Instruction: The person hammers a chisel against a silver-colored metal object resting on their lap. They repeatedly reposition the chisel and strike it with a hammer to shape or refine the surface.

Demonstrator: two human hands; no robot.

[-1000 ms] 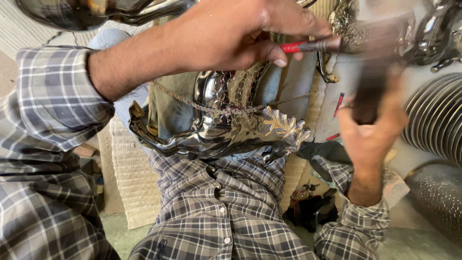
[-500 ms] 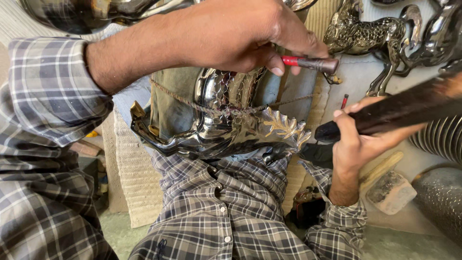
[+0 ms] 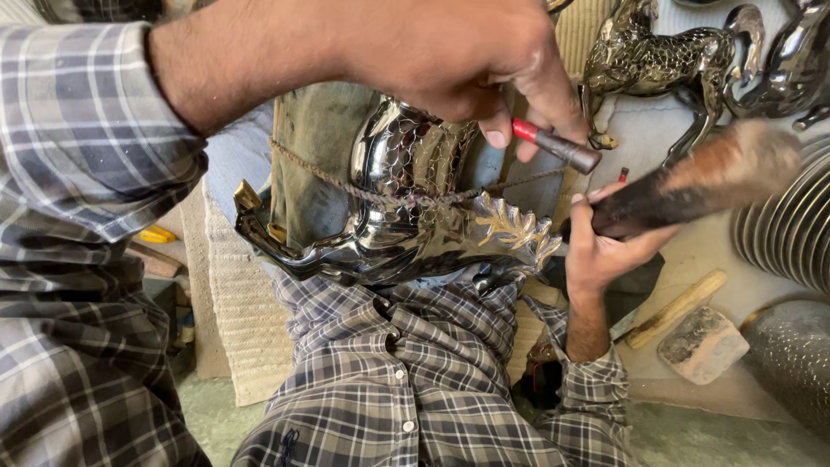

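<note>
My left hand reaches in from the upper left, closed on a slim chisel with a red grip and a dark tip. The tip points right, just above a shiny engraved metal figure. That figure lies in my lap against a padded block, tied to it by a thin rope. Its gold, leaf-like fringe sits at the right end. My right hand grips the dark handle of a horn-like mallet, whose blurred head points up and right, beside the chisel.
Polished metal horse figures stand at the top right. Stacked ribbed metal discs fill the right edge. A grey stone block and a wooden stick lie on the floor. A woven mat hangs at my left knee.
The mallet swung down from an upright blur to lie slanting beside the chisel. My left hand kept the chisel over the figure, shifting a little.
</note>
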